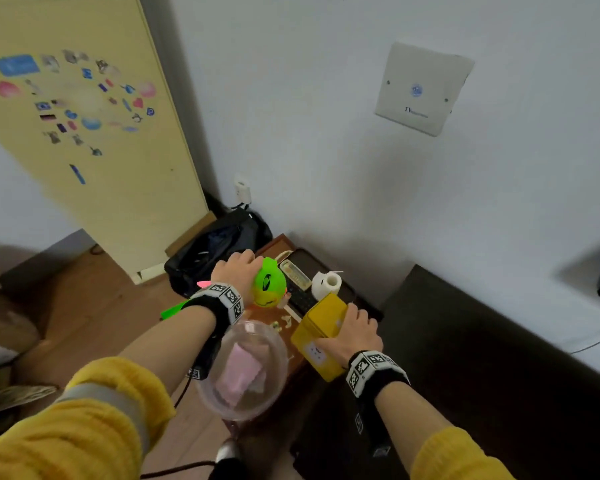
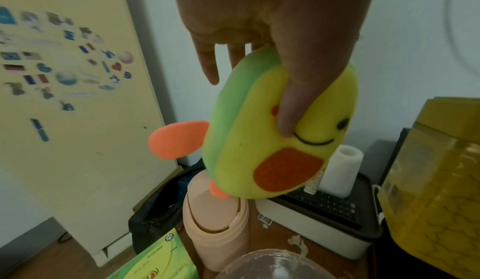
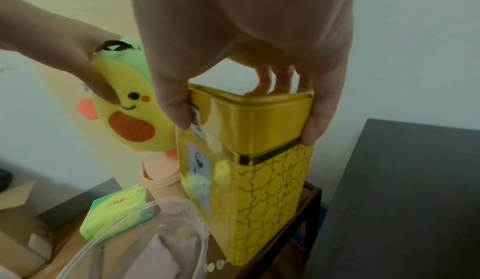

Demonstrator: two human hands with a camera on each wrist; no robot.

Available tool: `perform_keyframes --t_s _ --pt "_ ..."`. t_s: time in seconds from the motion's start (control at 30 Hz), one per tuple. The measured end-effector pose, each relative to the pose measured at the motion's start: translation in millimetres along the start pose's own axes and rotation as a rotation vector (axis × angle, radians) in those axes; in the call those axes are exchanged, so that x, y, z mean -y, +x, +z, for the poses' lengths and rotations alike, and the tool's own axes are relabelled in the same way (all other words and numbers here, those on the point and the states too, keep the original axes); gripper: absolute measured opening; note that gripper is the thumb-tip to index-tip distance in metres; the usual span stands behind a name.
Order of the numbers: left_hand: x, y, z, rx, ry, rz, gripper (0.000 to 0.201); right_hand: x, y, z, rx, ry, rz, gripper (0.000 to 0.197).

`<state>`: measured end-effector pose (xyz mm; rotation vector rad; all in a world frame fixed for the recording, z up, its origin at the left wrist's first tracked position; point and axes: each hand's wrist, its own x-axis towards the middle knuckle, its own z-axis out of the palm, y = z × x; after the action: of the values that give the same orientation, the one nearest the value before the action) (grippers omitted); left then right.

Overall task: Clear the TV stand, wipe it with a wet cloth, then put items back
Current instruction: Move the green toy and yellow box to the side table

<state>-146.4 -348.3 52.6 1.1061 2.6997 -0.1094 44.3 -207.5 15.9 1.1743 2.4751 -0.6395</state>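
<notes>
My left hand (image 1: 243,268) pinches a green and yellow smiling plush toy (image 2: 259,139) with orange patches, thumb on its face, above a peach container (image 2: 215,232). With thumb and fingers my right hand (image 1: 354,330) grips the lid end of a tall yellow tin (image 3: 259,170), which is tilted over the right edge of a small brown table (image 2: 280,240). Whether the tin's base touches the table I cannot tell. A clear bowl (image 1: 274,348) holding a pink cloth (image 1: 243,372) sits at the table's near end. The dark TV stand (image 1: 482,358) runs along the wall to the right.
On the small table stand a white tray with a black grid (image 2: 319,211), a white cup (image 2: 340,170) and a green packet (image 2: 155,263). A black bag (image 1: 219,247) lies behind it, beside a cream cabinet (image 1: 84,133) covered in stickers. Cardboard boxes (image 1: 0,341) sit at far left.
</notes>
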Motion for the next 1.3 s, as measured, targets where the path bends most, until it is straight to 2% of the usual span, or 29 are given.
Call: perform_keyframes --t_s 0.23,0.37,0.47,0.6,0.7,0.83,0.97,1.07,1.3 --pt "28.5 64.2 57.8 0.085 0.104 0.172 0.046 31.8 45.3 50.8 -0.001 0.077 0.13 0.111" --pt "16.0 90.9 78.5 0.142 0.041 0.313 0.063 36.2 67.6 75.1 -0.036 0.084 0.181 0.111" --pt "1.9 96.3 85.9 0.194 0.002 0.372 0.065 35.4 72.8 85.8 -0.028 0.06 0.22 0.113" --pt "6.7 104.0 82.2 0.214 -0.14 0.36 0.067 30.9 71.5 87.7 -0.013 0.082 0.246 0.109" --pt "19.3 112.9 71.6 0.229 -0.165 0.362 0.071 32.6 75.5 88.8 -0.023 0.057 0.232 0.107" --pt "32.9 121.4 66.1 0.253 -0.221 0.327 0.067 43.1 78.8 95.6 -0.007 0.049 0.232 0.107" --pt "43.8 131.9 71.2 0.201 -0.312 0.283 0.064 51.4 76.0 101.4 -0.019 -0.004 0.221 0.106" --pt "49.1 135.3 72.9 0.166 -0.292 0.275 0.062 57.4 75.3 102.2 -0.028 -0.058 0.192 0.103" --pt "61.6 132.8 73.3 0.175 -0.289 0.261 0.057 65.7 74.4 105.4 -0.032 -0.092 0.189 0.104"
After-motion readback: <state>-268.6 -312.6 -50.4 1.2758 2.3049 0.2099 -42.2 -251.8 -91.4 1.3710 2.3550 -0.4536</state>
